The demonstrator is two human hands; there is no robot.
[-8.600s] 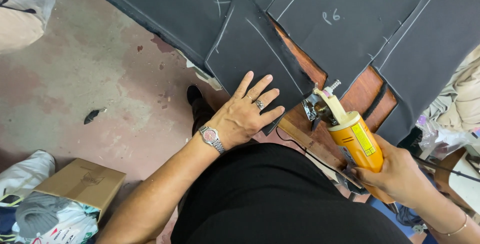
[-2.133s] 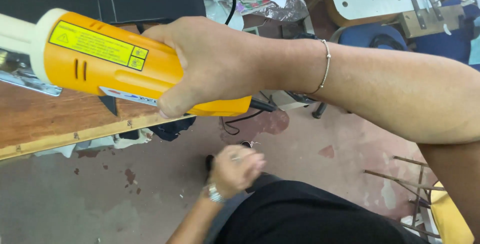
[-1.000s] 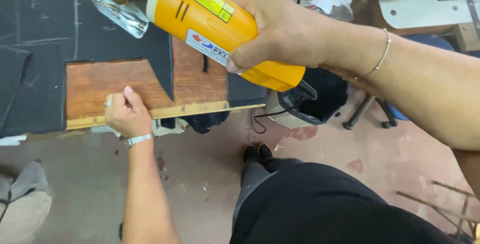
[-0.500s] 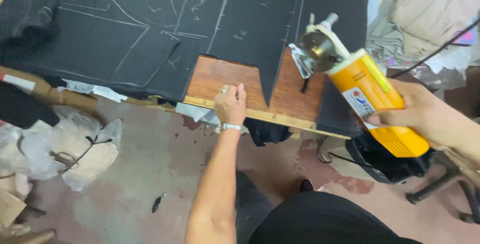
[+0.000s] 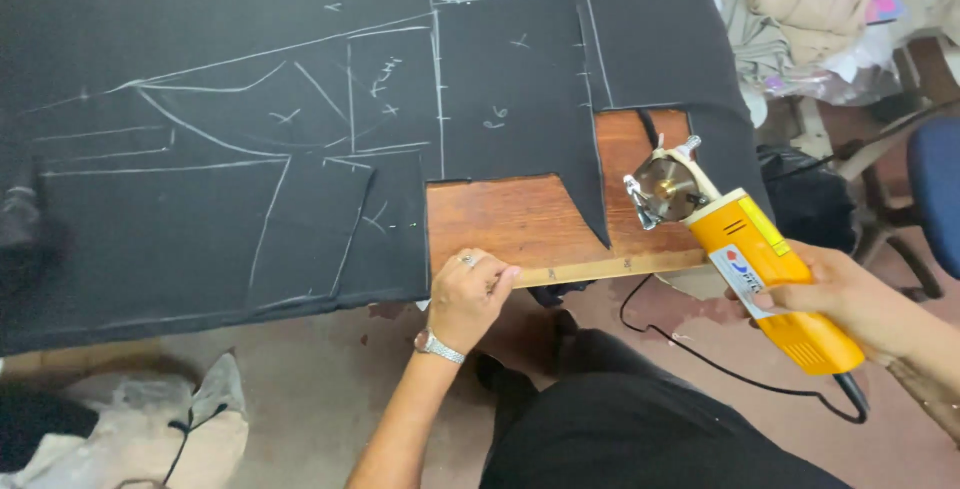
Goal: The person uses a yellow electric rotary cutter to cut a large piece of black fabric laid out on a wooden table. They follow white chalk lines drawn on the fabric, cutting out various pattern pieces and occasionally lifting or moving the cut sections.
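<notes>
My right hand [image 5: 850, 299] grips a yellow electric rotary fabric cutter [image 5: 745, 249]; its round blade [image 5: 664, 187] hovers over the bare wooden table [image 5: 520, 219] beside a cut edge of the cloth. Black fabric [image 5: 250, 129] marked with white chalk lines covers most of the table. My left hand [image 5: 470, 294], with a ring and a wristwatch, rests on the table's front edge just right of the fabric's cut corner. It holds nothing, fingers together.
The cutter's black cord [image 5: 700, 354] trails over the floor. A blue chair [image 5: 930, 199] and heaped cloth [image 5: 800, 19] stand at the right. Pale fabric scraps [image 5: 170, 439] lie on the floor at lower left.
The view has swung back over the table. My right hand lowered the cutter from close to the camera down to the bare wood. My left hand stayed on the table edge.
</notes>
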